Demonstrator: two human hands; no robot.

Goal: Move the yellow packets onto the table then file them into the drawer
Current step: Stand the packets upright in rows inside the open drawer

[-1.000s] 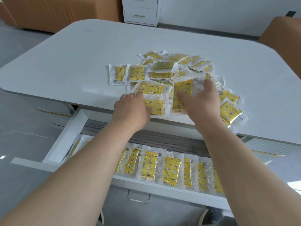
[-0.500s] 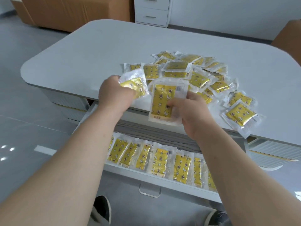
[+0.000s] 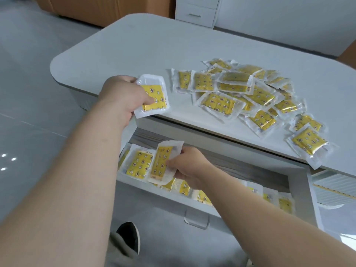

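While earlier raised, right hand [image 3: 189, 166] drawer-level.

Bare forearms, no sleeves; khaki trousers [image 3: 119, 247], black shoe [image 3: 129, 234].

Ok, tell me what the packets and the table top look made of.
Packets: apparently clear glossy plastic film around a shiny yellow, foil-like pouch; the edges are see-through and crinkled, with glints. Table top: smooth matte white board, maybe laminate; no grain shows.
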